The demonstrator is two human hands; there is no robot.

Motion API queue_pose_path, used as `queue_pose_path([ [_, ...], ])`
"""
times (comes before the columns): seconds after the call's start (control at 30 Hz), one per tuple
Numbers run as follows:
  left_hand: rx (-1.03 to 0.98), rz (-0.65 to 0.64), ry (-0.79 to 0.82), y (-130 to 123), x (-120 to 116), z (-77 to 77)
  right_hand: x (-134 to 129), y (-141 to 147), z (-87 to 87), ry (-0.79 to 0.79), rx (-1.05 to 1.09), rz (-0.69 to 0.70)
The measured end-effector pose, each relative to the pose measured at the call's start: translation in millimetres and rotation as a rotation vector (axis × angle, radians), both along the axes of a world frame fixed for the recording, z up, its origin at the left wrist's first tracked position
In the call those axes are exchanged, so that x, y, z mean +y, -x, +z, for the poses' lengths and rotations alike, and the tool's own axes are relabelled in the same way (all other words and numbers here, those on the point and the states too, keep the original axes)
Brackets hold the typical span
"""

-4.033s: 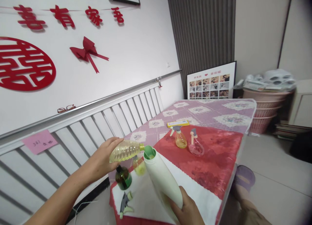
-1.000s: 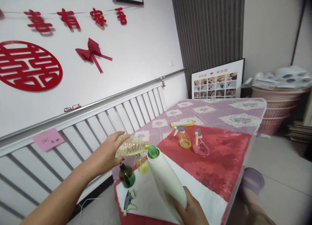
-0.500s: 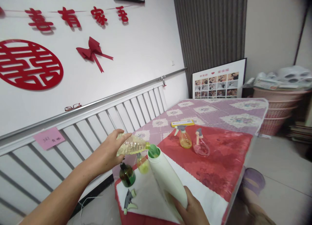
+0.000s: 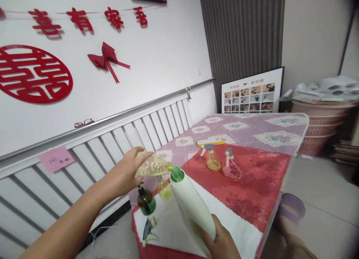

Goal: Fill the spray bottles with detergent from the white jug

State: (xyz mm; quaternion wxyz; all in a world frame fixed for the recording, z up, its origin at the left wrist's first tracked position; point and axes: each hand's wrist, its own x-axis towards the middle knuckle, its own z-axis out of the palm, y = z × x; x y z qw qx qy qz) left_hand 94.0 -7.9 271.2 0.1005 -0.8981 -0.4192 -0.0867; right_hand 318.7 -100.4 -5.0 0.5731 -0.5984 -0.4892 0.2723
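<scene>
My left hand [image 4: 127, 173] is wrapped round a clear, ribbed spray bottle body [image 4: 153, 166] with pale yellow liquid. It lies nearly level, its neck at the mouth of a tall pale green bottle [image 4: 192, 203]. Something green and funnel-like [image 4: 177, 174] shows inside that mouth. My right hand [image 4: 220, 238] grips the lower part of the pale green bottle, which leans toward the left. Below my left hand stand a dark green-brown bottle [image 4: 146, 202] and a small clear bottle with yellow liquid [image 4: 164, 190]. A loose grey and pale green spray head [image 4: 149, 231] lies in front of them.
On the red cloth [image 4: 252, 191] stand a yellow spray bottle [image 4: 213, 162] and a pink spray bottle [image 4: 232, 169]. A flat yellow box [image 4: 210, 141] lies behind them. White railings [image 4: 157, 132] border the table's left side. Stacked pink baskets [image 4: 319, 128] stand at right.
My left hand and the clear bottle have risen very slightly at the back end. The right hand, the pale green bottle and the other things stay where they were.
</scene>
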Motion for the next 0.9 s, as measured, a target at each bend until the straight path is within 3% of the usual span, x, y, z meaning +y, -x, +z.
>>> queue_pose_path([
  [0.43, 0.049, -0.009, -0.043, -12.7, -5.1, 12.9, 2.2, -1.7, -5.7, 0.012, -0.041, 0.021],
  [0.77, 0.219, -0.121, -0.177, -45.6, -14.9, 35.0, 3.6, -11.4, -1.6, 0.062, -0.128, 0.123],
  [0.9, 0.270, -0.165, -0.238, -58.2, -19.4, 36.4, 2.2, -6.7, 0.6, 0.010, -0.054, 0.040],
])
